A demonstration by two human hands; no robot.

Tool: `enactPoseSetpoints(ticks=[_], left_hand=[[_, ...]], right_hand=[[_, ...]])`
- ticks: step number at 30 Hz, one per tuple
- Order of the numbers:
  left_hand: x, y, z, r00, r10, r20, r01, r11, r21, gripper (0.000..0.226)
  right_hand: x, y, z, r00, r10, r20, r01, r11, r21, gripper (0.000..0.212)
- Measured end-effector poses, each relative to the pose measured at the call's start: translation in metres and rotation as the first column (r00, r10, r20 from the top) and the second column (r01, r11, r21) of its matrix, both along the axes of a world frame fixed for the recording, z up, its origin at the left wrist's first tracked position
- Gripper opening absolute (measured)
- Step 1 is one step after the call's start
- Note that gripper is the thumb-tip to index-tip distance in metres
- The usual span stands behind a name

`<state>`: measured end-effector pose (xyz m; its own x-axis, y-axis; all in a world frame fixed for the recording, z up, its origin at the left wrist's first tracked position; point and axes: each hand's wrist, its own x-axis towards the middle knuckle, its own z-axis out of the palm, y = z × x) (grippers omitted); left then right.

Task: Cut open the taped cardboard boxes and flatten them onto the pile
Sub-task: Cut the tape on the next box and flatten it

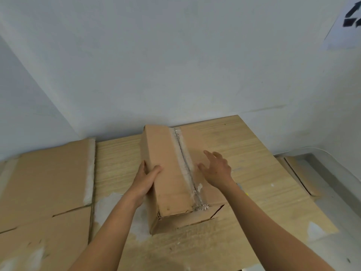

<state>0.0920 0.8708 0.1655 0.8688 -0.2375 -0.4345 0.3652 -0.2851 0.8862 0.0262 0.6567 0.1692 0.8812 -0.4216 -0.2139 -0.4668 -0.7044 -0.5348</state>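
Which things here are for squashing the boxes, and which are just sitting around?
For the job:
- cardboard box, gripped at its side by the left hand
- tape along the box's top seam
- right hand, open over the top
- flattened cardboard pile on the left

Just sitting around:
- paper sheet on the wall
- white container on the right

Light wood table (pixel 254 153) pushed into the corner of a white wall (pixel 175 65). Paper sheet with black print (pixel 345 22) on the wall, top right. White tub (pixel 332 173) right of table.

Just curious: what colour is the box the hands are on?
Plain brown cardboard box, clear tape down its seam; head view.
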Motion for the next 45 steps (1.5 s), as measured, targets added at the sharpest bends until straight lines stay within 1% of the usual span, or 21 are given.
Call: enactPoseSetpoints(ticks=[1, 3, 5, 7, 9, 11, 13, 15, 18, 20, 22, 23, 24, 26, 27, 29, 31, 34, 39, 42, 45], left_hand=[[0.002, 0.002, -0.002, 1.000, -0.021, -0.023, 0.021, 1.000, 0.016, 0.097], [0.002, 0.004, -0.003, 0.997, -0.065, -0.043, 0.066, 0.997, 0.026, 0.085], [0.000, 0.005, -0.003, 0.995, -0.094, 0.021, 0.093, 0.994, 0.051, 0.058], [0.002, 0.006, -0.012, 0.981, -0.122, 0.149, 0.088, 0.973, 0.215, 0.056], [0.001, 0.004, -0.020, 0.944, -0.232, 0.236, 0.090, 0.866, 0.492, 0.070], [-0.005, -0.003, -0.027, 0.880, -0.393, 0.267, 0.114, 0.720, 0.685, 0.074], [-0.010, -0.013, -0.034, 0.768, -0.557, 0.316, 0.133, 0.621, 0.772, 0.069], [-0.015, -0.019, -0.040, 0.650, -0.679, 0.342, 0.133, 0.545, 0.828, 0.075], [-0.015, -0.019, -0.051, 0.594, -0.734, 0.329, 0.106, 0.477, 0.872, 0.090], [-0.014, -0.017, -0.055, 0.593, -0.731, 0.338, 0.094, 0.479, 0.873, 0.090], [-0.014, -0.017, -0.055, 0.587, -0.723, 0.364, 0.087, 0.504, 0.859, 0.095], [-0.014, -0.017, -0.055, 0.585, -0.723, 0.367, 0.085, 0.506, 0.859, 0.097], [-0.015, -0.016, -0.054, 0.583, -0.727, 0.362, 0.086, 0.498, 0.863, 0.097], [-0.016, -0.016, -0.053, 0.582, -0.731, 0.355, 0.089, 0.492, 0.866, 0.098], [-0.014, -0.016, -0.052, 0.585, -0.729, 0.356, 0.087, 0.493, 0.866, 0.097], [-0.008, -0.017, -0.050, 0.581, -0.720, 0.380, 0.057, 0.502, 0.863, 0.086], [0.000, -0.017, -0.048, 0.554, -0.701, 0.449, 0.012, 0.546, 0.838, 0.066], [0.016, -0.015, -0.052, 0.508, -0.676, 0.533, -0.047, 0.596, 0.802, 0.052], [0.043, -0.016, -0.052, 0.492, -0.668, 0.559, -0.021, 0.632, 0.774, 0.057], [0.049, -0.015, -0.056, 0.488, -0.660, 0.571, -0.019, 0.646, 0.763, 0.061], [0.049, -0.014, -0.057, 0.516, -0.683, 0.517, 0.011, 0.608, 0.794, 0.073]], right_hand=[[-0.002, -0.005, -0.007, 0.999, -0.008, -0.051, 0.008, 1.000, 0.000, 0.061], [-0.006, -0.010, -0.021, 0.995, 0.000, -0.097, 0.008, 0.996, 0.086, 0.067], [-0.010, -0.006, -0.031, 0.998, 0.004, -0.061, 0.004, 0.992, 0.129, 0.068], [-0.010, 0.007, -0.036, 1.000, 0.011, -0.021, -0.010, 0.999, 0.046, 0.067], [-0.010, 0.020, -0.039, 1.000, 0.013, 0.009, -0.012, 0.997, -0.081, 0.066], [-0.010, 0.026, -0.042, 1.000, 0.011, 0.026, -0.007, 0.987, -0.160, 0.066], [-0.010, 0.026, -0.044, 1.000, 0.003, 0.029, 0.001, 0.987, -0.159, 0.066], [-0.010, 0.022, -0.045, 0.999, 0.009, 0.032, -0.005, 0.990, -0.143, 0.066], [-0.011, 0.013, -0.047, 0.996, 0.069, 0.057, -0.064, 0.994, -0.084, 0.064], [-0.013, 0.004, -0.044, 0.993, 0.043, 0.112, -0.053, 0.995, 0.085, 0.057], [-0.020, -0.011, -0.043, 0.982, -0.133, 0.134, 0.088, 0.950, 0.298, 0.047], [-0.025, -0.021, -0.047, 0.962, -0.236, 0.135, 0.183, 0.930, 0.319, 0.043], [-0.031, -0.032, -0.053, 0.941, -0.318, 0.117, 0.280, 0.924, 0.261, 0.040], [-0.047, -0.054, -0.070, 0.915, -0.403, 0.004, 0.403, 0.915, 0.016, 0.037], [-0.056, -0.062, -0.077, 0.905, -0.415, -0.095, 0.406, 0.908, -0.105, 0.038], [-0.071, -0.070, -0.089, 0.874, -0.414, -0.256, 0.357, 0.902, -0.241, 0.039], [-0.080, -0.072, -0.098, 0.865, -0.410, -0.288, 0.332, 0.900, -0.283, 0.034], [-0.079, -0.073, -0.104, 0.874, -0.416, -0.249, 0.354, 0.899, -0.259, 0.026], [-0.047, -0.075, -0.084, 0.882, -0.449, -0.147, 0.445, 0.894, -0.056, 0.015], [-0.014, -0.066, -0.061, 0.929, -0.371, 0.007, 0.371, 0.929, -0.005, 0.010], [0.027, -0.048, -0.034, 0.956, -0.257, 0.140, 0.265, 0.964, -0.038, 0.014]])
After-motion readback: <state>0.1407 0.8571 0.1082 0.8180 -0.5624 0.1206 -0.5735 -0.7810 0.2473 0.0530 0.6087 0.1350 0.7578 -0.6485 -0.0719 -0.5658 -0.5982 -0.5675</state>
